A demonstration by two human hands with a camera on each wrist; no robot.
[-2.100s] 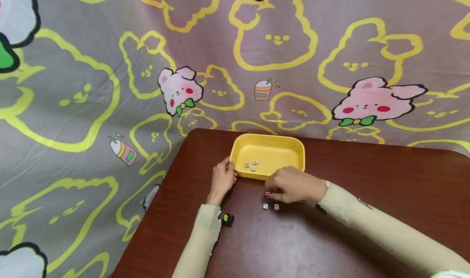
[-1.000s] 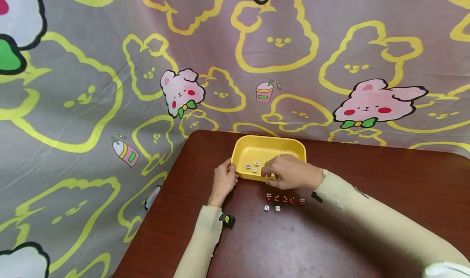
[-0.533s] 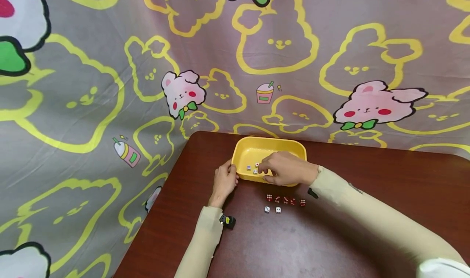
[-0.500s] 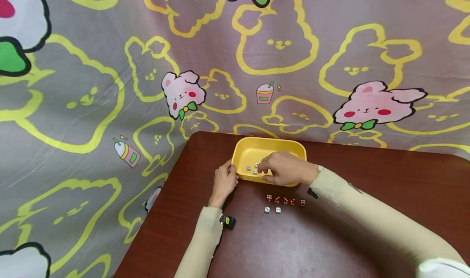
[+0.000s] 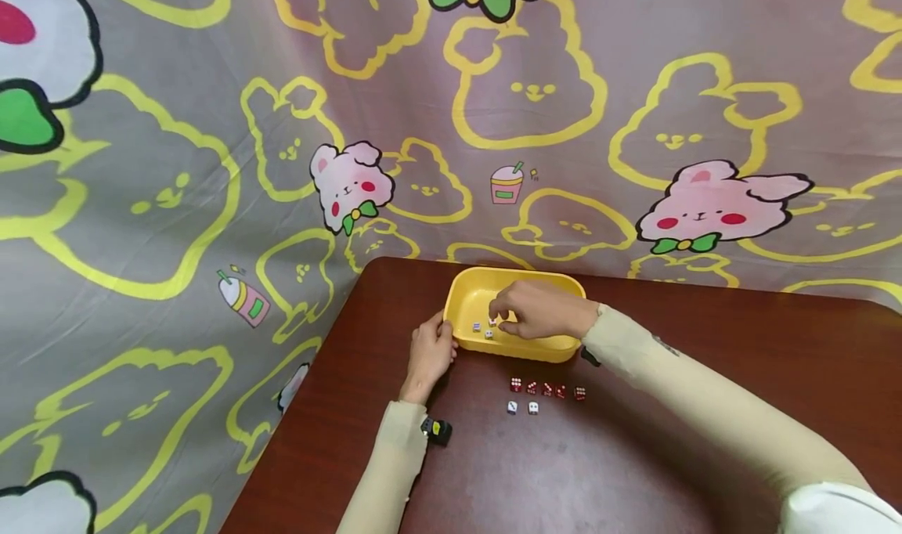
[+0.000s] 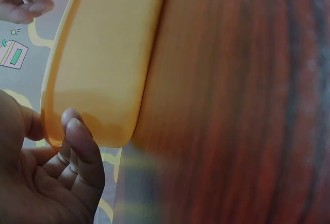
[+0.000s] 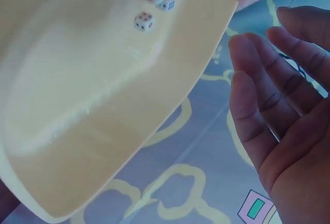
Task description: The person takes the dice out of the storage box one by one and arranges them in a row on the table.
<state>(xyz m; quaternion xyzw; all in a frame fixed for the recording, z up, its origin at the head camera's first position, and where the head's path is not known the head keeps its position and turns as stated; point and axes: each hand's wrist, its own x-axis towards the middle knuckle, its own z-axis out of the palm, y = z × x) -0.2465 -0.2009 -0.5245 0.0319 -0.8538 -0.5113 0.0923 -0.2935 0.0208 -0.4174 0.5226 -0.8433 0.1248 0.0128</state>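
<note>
My left hand (image 5: pixel 431 355) pinches the left end of a yellow plastic tray (image 5: pixel 521 353), thumb at the rim and fingers along the outer wall in the left wrist view. Inside the tray lie three white dice (image 7: pixel 144 22), grouped toward its left side. Over the tray hovers my right hand (image 5: pixel 541 309), its fingers loosely bent with nothing between them, as the right wrist view shows. In front of the tray, several red dice (image 5: pixel 547 390) form a row. Two white dice (image 5: pixel 533 408) sit side by side just nearer than that row.
All of this is on a dark reddish-brown table (image 5: pixel 578 471). Behind and to the left, a grey curtain (image 5: pixel 395 88) with yellow cartoon outlines meets the table's far edge.
My right hand has left the row of red dice and moved away from me to above the tray, uncovering the row. The left hand has kept its grip; the dice look unmoved.
</note>
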